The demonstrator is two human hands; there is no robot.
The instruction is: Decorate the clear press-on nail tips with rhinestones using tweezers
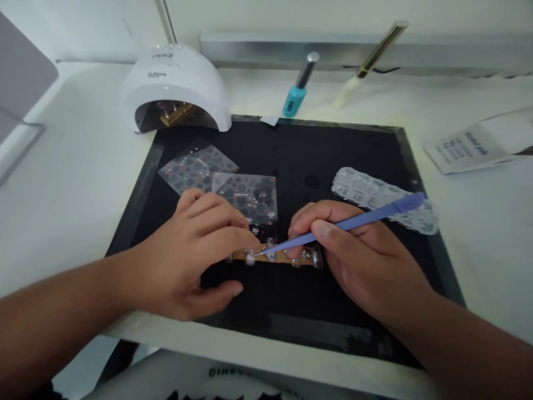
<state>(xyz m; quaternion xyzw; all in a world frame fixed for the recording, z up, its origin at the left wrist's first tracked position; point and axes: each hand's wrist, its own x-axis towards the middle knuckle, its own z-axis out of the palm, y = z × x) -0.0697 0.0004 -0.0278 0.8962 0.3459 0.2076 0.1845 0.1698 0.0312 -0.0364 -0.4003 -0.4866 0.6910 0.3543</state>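
A wooden strip (283,256) bearing several small decorated nail tips lies across the black mat (291,300). My right hand (350,244) is closed around a thin purple tool (366,218), whose fine tip points left and down at a small decorated tip (250,258) on the strip. The fingers of my left hand (200,250) are bent over the strip's left end, with the thumb apart below; nothing shows between them. Just beyond the hands, two clear sticker sheets (200,166) (250,200) with dark spots and red dots overlap.
A white dome lamp (179,80) with another wooden strip inside stands at the back left. Behind the mat are a turquoise bottle (295,100) and a pale brush bottle (350,90). A clear plastic tray (366,189) and an alcohol pads packet (470,145) lie to the right.
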